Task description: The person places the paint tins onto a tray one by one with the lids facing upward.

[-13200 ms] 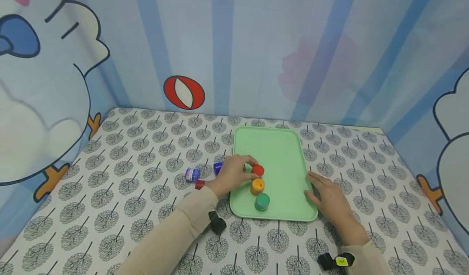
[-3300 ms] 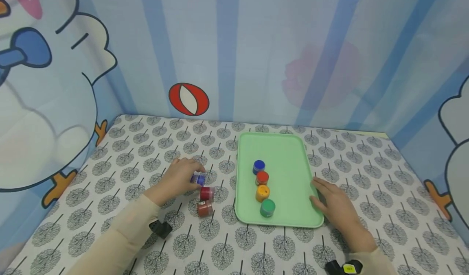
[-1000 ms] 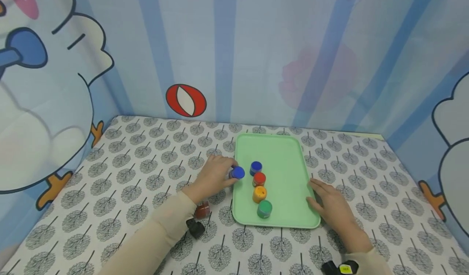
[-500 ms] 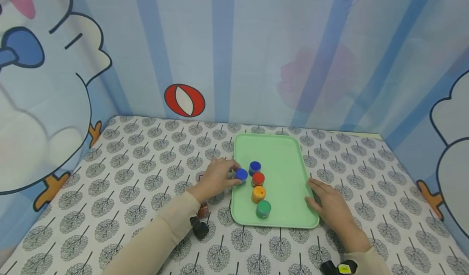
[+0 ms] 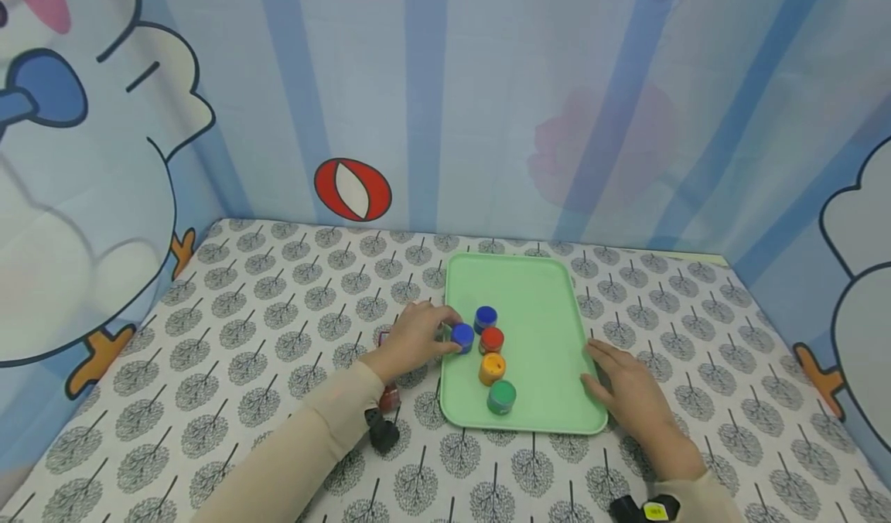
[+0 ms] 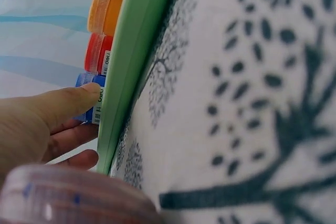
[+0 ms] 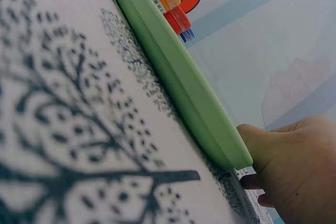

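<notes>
My left hand [image 5: 415,337] pinches a small blue-lidded paint jar [image 5: 462,337] between thumb and fingers, just inside the left rim of a green tray [image 5: 529,283]. It stands upright, its labelled side showing in the left wrist view. Beside it in the tray are another blue-lidded paint jar [image 5: 486,319], a red one [image 5: 491,340], an orange one [image 5: 493,367] and a green one [image 5: 502,396], in a rough column. At the tray's right edge rests my right hand [image 5: 629,387], fingers fairly straight; its thumb touches the rim in the right wrist view.
A reddish-brown jar [image 5: 390,399] lies on the tree-print cloth [image 5: 278,337], partly hidden by the left wrist. Only a sliver of another dark red jar [image 5: 382,338] shows behind the left hand. A patterned curtain [image 5: 473,105] hangs behind the table.
The left hand has brought the second blue-lidded jar from the cloth over the tray's left rim and down among the others. Earlier it placed the red and first blue jars. The right hand stays put.
</notes>
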The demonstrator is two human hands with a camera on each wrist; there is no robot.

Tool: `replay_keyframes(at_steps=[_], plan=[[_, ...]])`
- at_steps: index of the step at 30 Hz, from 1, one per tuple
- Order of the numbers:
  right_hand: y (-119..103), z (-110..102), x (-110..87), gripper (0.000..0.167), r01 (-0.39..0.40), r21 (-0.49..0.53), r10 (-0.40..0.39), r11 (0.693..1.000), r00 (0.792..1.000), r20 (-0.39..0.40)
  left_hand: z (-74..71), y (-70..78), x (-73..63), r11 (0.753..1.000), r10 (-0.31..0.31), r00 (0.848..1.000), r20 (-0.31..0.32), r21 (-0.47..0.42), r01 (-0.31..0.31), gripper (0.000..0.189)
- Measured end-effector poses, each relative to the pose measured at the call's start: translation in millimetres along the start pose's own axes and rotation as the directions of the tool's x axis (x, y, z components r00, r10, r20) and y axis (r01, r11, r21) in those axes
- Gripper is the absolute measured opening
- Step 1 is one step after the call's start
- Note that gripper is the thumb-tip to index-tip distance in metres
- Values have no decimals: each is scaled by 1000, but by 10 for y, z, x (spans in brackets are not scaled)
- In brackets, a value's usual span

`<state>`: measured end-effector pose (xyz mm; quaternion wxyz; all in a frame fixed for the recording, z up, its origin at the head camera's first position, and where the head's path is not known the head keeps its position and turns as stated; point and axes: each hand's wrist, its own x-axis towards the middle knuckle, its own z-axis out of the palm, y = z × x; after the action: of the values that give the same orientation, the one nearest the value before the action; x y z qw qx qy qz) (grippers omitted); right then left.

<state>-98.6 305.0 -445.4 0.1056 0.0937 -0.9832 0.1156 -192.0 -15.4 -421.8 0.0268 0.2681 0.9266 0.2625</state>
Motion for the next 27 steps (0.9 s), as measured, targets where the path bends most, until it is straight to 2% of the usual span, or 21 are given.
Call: replay_keyframes(at_steps=[9,17,27], plan=[[4,4,-1,54,8,5,-8,1000,1000,-5,14,-11,1,997,33,999,-27,65,-31,40],[15,22,-3,54,10,8,-10,1000,1000,-13,-16,-4,-43,992,67,997,-33,106,-63,49],[7,7,-5,54,9,0,-9,1000,1000,-8,-76,-9,-100,987,60,998,-31,150,-55,54]])
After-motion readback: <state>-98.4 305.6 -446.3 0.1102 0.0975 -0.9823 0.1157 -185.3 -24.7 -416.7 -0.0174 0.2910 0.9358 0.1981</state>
